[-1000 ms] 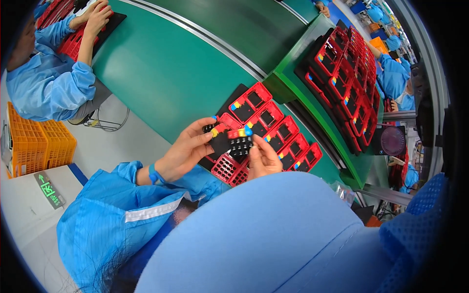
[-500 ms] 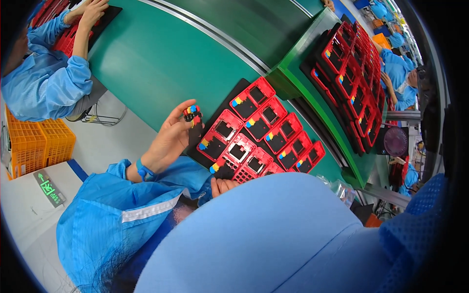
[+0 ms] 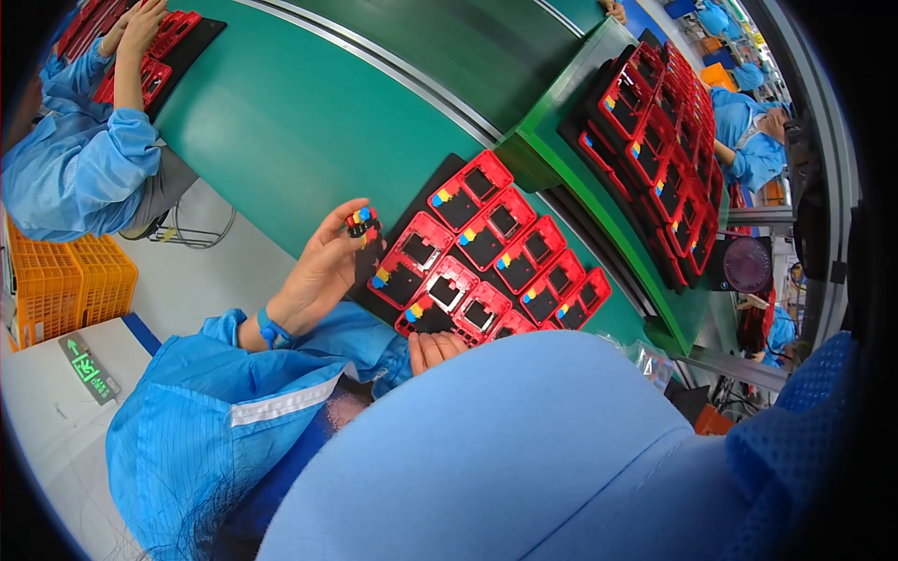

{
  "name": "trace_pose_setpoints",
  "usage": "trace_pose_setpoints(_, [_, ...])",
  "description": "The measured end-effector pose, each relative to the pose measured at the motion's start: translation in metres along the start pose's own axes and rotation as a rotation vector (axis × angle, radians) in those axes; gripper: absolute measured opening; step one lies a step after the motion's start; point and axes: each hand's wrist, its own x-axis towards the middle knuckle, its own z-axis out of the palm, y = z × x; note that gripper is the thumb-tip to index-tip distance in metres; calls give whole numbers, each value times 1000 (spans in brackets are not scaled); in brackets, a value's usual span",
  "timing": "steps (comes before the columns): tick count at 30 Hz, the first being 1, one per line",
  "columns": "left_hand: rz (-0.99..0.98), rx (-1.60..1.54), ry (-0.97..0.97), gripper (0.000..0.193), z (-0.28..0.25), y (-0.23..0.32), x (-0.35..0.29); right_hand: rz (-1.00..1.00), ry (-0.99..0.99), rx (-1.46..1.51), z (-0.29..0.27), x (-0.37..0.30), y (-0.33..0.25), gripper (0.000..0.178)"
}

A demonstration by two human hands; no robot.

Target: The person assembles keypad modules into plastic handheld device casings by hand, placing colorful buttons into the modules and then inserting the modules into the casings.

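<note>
My left hand (image 3: pixel 318 266), with a blue band at its wrist, is raised left of a black tray (image 3: pixel 426 201). Its thumb and fingers pinch a small cluster of rubber button pieces (image 3: pixel 363 221) coloured yellow, blue, red and black. Several red plastic casings (image 3: pixel 486 224) lie in rows on the tray, each with a square window and many with a black keypad and coloured buttons at one end. At the tray's near edge, the fingers of my right hand (image 3: pixel 436 352) lie stretched against a near casing (image 3: pixel 482 313). The cap brim hides the rest of that hand.
A green stand (image 3: pixel 561 112) on the right holds stacked trays of red casings (image 3: pixel 659 140). The green table (image 3: pixel 281 122) runs to the upper left, where a co-worker in blue (image 3: pixel 84 154) handles similar casings. Orange crates (image 3: pixel 79 280) stand on the floor at left.
The view has shifted slightly. My right hand's fingers have come further over the near casing, covering its grid of holes. My left hand still holds the button pieces in nearly the same place.
</note>
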Motion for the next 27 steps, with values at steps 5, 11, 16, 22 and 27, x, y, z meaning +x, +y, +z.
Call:
trace_pose_setpoints(5, [-1, 14, 1, 54, 2, 1, 0, -128, 34, -94, 2, 8, -7, 26])
trace_pose_setpoints(11, [10, 9, -2, 52, -2, 0, -2, -54, 225, -120, 20, 22, -24, 30])
trace_pose_setpoints(16, [12, -5, -21, 51, 0, -2, 1, -31, 173, -114, 35, 10, -13, 34])
trace_pose_setpoints(22, [19, -15, -8, 51, -3, -2, -2, 26, 301, -5, 25, 24, -8, 30])
trace_pose_setpoints(27, [22, 153, 21, 53, -12, -2, -1, 270, 278, 90, -13, 88, -27, 31])
